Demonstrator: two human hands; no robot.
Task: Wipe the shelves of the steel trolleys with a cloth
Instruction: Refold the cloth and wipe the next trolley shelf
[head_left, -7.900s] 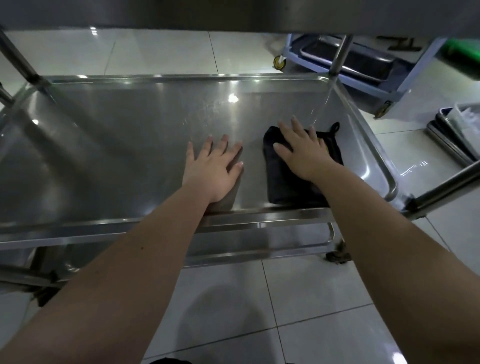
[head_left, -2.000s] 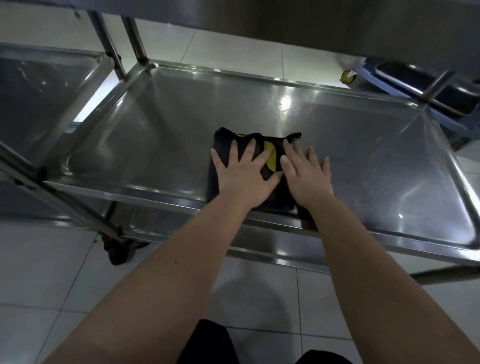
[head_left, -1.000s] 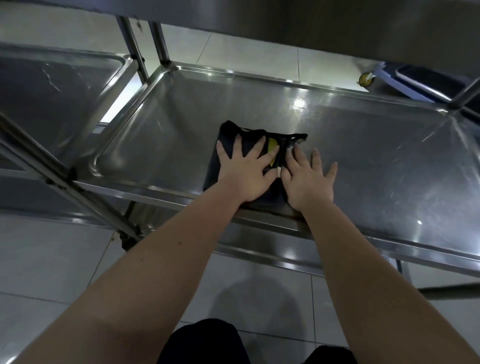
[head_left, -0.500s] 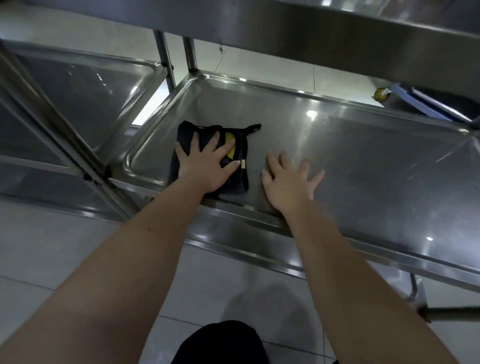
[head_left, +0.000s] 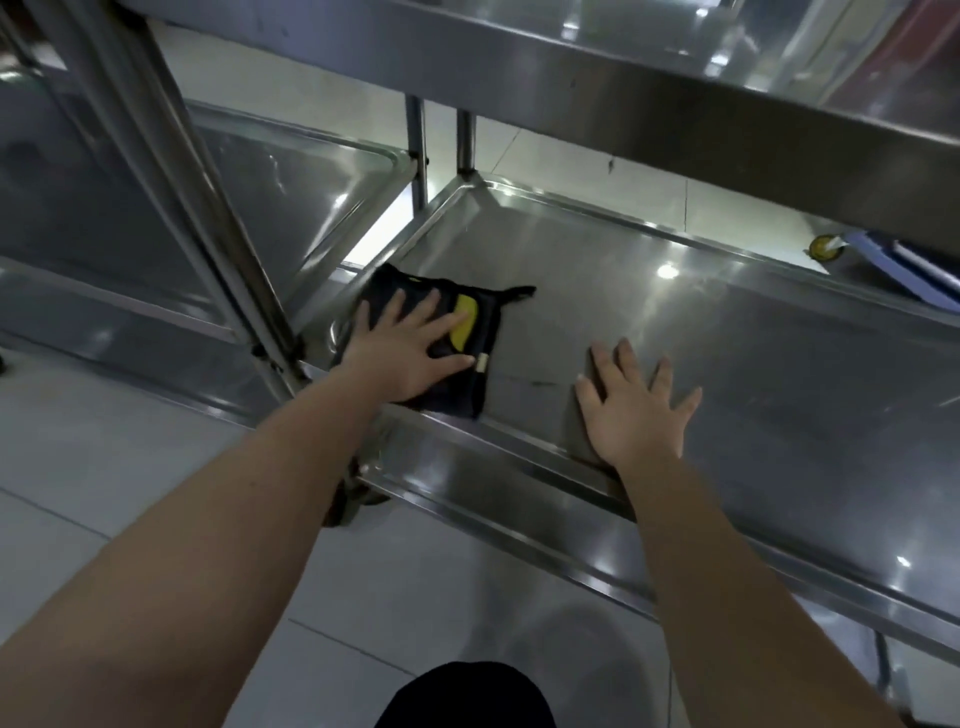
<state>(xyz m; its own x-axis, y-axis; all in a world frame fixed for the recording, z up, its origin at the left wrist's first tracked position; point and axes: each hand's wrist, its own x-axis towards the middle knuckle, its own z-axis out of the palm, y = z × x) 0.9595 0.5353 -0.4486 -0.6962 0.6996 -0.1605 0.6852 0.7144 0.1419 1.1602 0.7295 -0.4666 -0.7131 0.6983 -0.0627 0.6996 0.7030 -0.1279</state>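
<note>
On a shiny steel trolley shelf (head_left: 753, 364), centre frame, the left hand (head_left: 410, 353) presses a folded black-and-yellow cloth (head_left: 467, 322) flat for wiping; the right hand (head_left: 634, 410) lies spread, apparently bracing.

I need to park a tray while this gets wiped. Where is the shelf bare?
The widest bare stretch of the shelf runs rightward from the right hand, back to the far rim. A narrower strip lies between the cloth and that hand. The near left corner is crowded: the left hand presses the cloth there, beside a post.
</note>
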